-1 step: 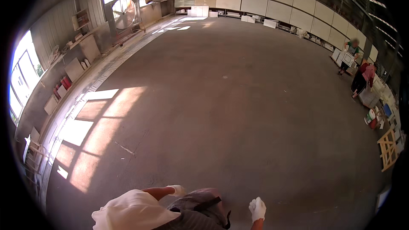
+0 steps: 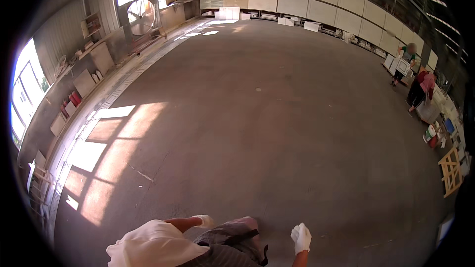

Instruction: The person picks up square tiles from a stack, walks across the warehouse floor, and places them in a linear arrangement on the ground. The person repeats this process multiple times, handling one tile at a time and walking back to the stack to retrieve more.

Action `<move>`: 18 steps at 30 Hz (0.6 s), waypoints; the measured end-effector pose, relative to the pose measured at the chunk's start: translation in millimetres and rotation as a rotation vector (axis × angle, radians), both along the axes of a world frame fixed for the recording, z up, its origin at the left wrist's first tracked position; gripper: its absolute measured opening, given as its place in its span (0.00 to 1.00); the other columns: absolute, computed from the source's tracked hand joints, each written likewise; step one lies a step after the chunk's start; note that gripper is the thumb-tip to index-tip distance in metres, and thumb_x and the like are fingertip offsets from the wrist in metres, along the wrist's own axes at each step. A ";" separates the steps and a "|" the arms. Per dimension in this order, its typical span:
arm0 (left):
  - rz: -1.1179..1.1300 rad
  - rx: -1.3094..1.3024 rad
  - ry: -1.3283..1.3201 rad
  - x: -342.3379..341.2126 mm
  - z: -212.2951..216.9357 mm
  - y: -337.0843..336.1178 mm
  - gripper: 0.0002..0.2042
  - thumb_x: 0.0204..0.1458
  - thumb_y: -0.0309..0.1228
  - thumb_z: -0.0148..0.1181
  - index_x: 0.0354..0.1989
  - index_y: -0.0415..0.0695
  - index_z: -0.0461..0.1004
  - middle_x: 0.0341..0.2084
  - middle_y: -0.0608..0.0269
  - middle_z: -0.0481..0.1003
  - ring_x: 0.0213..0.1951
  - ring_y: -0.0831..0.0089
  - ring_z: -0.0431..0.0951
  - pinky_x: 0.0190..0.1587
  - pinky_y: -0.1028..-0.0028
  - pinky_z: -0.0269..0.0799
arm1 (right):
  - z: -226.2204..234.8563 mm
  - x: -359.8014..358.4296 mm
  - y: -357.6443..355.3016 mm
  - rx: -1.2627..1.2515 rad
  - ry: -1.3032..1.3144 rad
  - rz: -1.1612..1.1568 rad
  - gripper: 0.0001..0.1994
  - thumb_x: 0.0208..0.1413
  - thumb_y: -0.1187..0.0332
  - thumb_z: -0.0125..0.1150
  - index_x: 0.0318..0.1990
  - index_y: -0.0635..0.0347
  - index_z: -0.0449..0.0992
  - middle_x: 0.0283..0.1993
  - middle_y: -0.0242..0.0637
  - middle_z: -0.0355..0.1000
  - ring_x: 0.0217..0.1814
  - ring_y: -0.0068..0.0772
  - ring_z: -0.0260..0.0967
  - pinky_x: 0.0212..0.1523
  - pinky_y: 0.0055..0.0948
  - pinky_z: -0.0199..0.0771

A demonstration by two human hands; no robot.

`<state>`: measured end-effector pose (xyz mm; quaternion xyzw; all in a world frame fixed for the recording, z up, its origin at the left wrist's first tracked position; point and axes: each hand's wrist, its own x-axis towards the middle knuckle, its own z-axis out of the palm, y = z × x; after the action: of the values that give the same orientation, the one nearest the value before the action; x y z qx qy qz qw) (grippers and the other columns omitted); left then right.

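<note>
Gloves on both your hands — right hand (image 2: 301,238) open, empty over concrete floor (image 2: 257,133); left hand (image 2: 204,221) grip indiscernible

left hand (image 2: 204,221): glove partly behind body | right hand (image 2: 301,238): forearm cut off by lower edge

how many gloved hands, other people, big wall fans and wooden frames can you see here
white-gloved hands: 2, the left hand and the right hand, both holding nothing
other people: 2, one holding a white panel and one in a pink top, by the right wall
big wall fan: 1
wooden frame: 1
total: 6
</note>
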<state>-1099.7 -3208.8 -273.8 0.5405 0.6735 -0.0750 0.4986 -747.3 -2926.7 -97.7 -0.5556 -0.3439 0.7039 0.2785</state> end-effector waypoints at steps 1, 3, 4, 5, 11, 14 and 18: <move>-0.059 -0.021 0.019 -3.7 -6.9 40.9 0.22 0.59 0.45 0.46 0.54 0.43 0.73 0.56 0.56 0.70 0.59 0.59 0.68 0.60 0.64 0.62 | 13.5 -7.0 43.6 0.046 -0.010 -0.026 0.13 0.60 0.57 0.56 0.38 0.58 0.72 0.32 0.29 0.71 0.32 0.22 0.70 0.31 0.21 0.71; -0.240 -0.062 0.060 -6.0 0.7 138.3 0.21 0.61 0.44 0.44 0.54 0.44 0.73 0.55 0.56 0.71 0.59 0.62 0.69 0.59 0.64 0.62 | 8.4 1.4 123.3 0.092 -0.010 -0.065 0.15 0.60 0.57 0.56 0.44 0.60 0.73 0.37 0.31 0.73 0.36 0.24 0.72 0.37 0.23 0.73; -0.179 -0.105 0.062 -2.8 11.6 180.7 0.20 0.61 0.42 0.43 0.54 0.44 0.72 0.56 0.56 0.70 0.58 0.61 0.68 0.59 0.66 0.62 | -7.9 9.2 160.1 0.089 0.003 -0.063 0.16 0.60 0.57 0.56 0.46 0.60 0.73 0.40 0.33 0.74 0.39 0.25 0.73 0.40 0.24 0.74; -0.231 -0.083 0.071 -19.8 -12.5 201.0 0.20 0.61 0.41 0.43 0.54 0.44 0.72 0.55 0.57 0.71 0.57 0.61 0.70 0.58 0.66 0.63 | -21.9 3.3 183.3 0.074 0.036 -0.085 0.14 0.60 0.58 0.56 0.41 0.60 0.74 0.36 0.31 0.73 0.36 0.26 0.72 0.37 0.25 0.72; -0.544 0.036 0.172 -33.8 -19.0 507.3 0.22 0.58 0.45 0.44 0.51 0.44 0.75 0.51 0.54 0.74 0.56 0.55 0.71 0.57 0.60 0.66 | -145.4 123.0 279.6 -0.245 -0.423 -0.029 0.12 0.56 0.58 0.58 0.34 0.58 0.74 0.26 0.33 0.72 0.26 0.33 0.71 0.26 0.32 0.68; -0.549 -0.120 0.219 6.2 71.9 724.8 0.22 0.57 0.46 0.44 0.49 0.45 0.76 0.51 0.52 0.73 0.55 0.54 0.72 0.55 0.58 0.67 | -144.9 191.8 295.3 -0.481 -0.497 -0.257 0.11 0.54 0.59 0.58 0.35 0.58 0.74 0.28 0.35 0.73 0.28 0.35 0.72 0.28 0.34 0.69; -0.270 0.151 0.088 61.2 109.6 957.4 0.21 0.55 0.45 0.46 0.49 0.44 0.74 0.50 0.49 0.73 0.53 0.49 0.71 0.55 0.57 0.66 | -136.9 210.0 407.7 -0.594 -0.517 -0.275 0.11 0.52 0.61 0.58 0.36 0.58 0.75 0.31 0.39 0.74 0.31 0.39 0.73 0.31 0.36 0.71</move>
<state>-1038.5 -2251.5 -164.2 0.6582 0.6196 -0.1140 0.4121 -537.4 -2518.9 -234.6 -0.8109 -0.1071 0.5662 0.1020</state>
